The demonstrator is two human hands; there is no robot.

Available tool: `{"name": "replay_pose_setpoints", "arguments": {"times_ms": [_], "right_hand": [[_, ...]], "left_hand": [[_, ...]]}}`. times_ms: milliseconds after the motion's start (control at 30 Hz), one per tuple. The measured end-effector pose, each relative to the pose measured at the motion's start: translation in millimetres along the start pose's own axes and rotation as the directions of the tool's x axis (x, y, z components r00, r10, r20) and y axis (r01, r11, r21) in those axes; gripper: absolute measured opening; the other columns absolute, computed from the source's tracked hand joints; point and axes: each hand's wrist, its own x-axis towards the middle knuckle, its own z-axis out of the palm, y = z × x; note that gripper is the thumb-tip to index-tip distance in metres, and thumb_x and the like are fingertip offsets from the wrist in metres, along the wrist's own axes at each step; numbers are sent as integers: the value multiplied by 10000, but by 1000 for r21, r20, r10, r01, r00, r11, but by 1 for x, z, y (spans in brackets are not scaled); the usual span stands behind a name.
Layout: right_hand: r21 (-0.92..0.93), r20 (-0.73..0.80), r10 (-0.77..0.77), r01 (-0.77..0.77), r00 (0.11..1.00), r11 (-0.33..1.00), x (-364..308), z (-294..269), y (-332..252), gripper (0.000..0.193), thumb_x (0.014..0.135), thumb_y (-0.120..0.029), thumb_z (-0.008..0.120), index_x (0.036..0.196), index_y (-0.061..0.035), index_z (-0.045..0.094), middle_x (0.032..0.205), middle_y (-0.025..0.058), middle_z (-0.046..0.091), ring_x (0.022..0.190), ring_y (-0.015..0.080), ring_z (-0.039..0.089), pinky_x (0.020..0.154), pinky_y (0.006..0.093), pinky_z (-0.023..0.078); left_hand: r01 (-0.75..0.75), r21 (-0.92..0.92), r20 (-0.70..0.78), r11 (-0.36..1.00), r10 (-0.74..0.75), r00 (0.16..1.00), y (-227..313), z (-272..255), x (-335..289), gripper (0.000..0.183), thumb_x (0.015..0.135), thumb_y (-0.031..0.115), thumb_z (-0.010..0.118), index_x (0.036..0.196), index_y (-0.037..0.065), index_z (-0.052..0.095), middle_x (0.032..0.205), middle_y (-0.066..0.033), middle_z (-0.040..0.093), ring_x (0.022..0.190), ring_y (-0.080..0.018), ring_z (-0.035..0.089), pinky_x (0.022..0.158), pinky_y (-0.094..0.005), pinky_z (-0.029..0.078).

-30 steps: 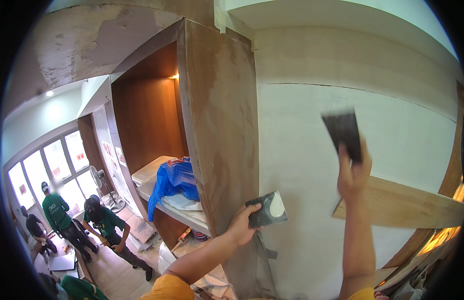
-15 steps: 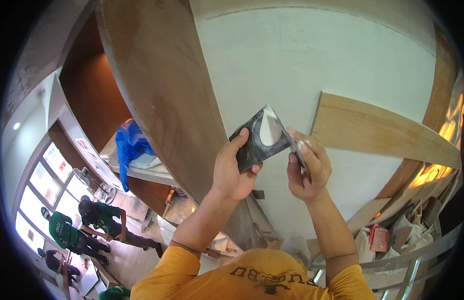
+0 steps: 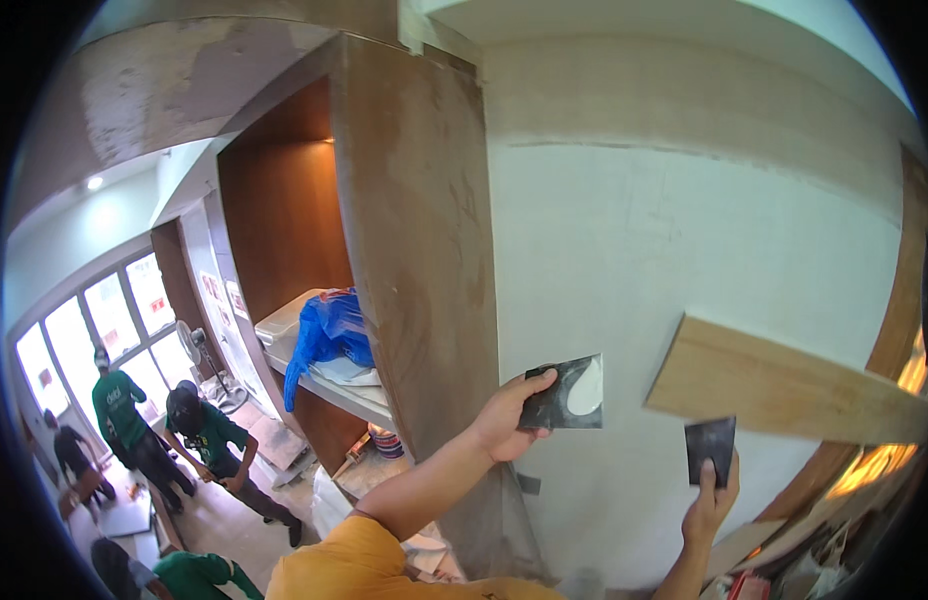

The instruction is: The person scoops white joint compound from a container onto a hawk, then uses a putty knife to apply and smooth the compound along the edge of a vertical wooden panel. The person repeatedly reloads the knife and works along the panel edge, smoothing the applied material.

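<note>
Left hand (image 3: 502,418) pinches a flat plate (image 3: 550,408) bearing smooth white paste (image 3: 586,390), long axis sideways. Right hand (image 3: 712,502) grips a rectangular scraper (image 3: 712,442), pointing up.

Behind the right hand (image 3: 712,505) is a pale wall (image 3: 604,250); left of the left hand (image 3: 502,420), a brown cabinet (image 3: 424,250) with a light (image 3: 330,140) inside; farther left, bright windows (image 3: 106,308) and floor (image 3: 229,530); high above, a patchy ceiling (image 3: 144,90).
</note>
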Motion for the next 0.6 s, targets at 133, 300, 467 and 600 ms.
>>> {"name": "replay_pose_setpoints", "arguments": {"times_ms": [133, 300, 467, 600], "right_hand": [[-15, -87, 150, -152, 985, 988, -8, -27, 39, 406, 998, -156, 561, 1321, 82, 502, 1196, 124, 593, 1094, 192, 545, 1004, 317, 406], [-29, -265, 199, -214, 943, 976, -27, -44, 104, 458, 1002, -204, 583, 1349, 78, 487, 1281, 160, 558, 1154, 212, 526, 1034, 339, 398], [-78, -96, 243, -250, 965, 965, -21, -43, 85, 478, 979, -240, 603, 1325, 84, 539, 1286, 228, 595, 1198, 305, 533, 1035, 401, 407], [-138, -22, 330, -330, 944, 934, -37, -46, 99, 422, 977, -198, 603, 1280, 94, 567, 1237, 216, 629, 1127, 304, 571, 987, 404, 436]], "left_hand": [[-36, 58, 17, 998, 35, 999, 26, -43, 25, 225, 954, 327, 651, 1027, 116, 623, 856, 24, 637, 688, -76, 546, 506, -250, 397], [-40, 66, -98, 997, 47, 994, 33, -42, 25, 208, 940, 307, 675, 1014, 119, 622, 864, 26, 642, 699, -81, 569, 523, -248, 418], [-71, 76, -63, 995, 75, 995, 21, -40, 35, 204, 977, 276, 615, 1049, 85, 613, 874, 1, 652, 660, -71, 565, 464, -228, 386], [-51, 99, -42, 994, 55, 998, 22, -44, 36, 192, 938, 309, 681, 1006, 136, 629, 861, 34, 639, 707, -66, 573, 533, -250, 435]]}}
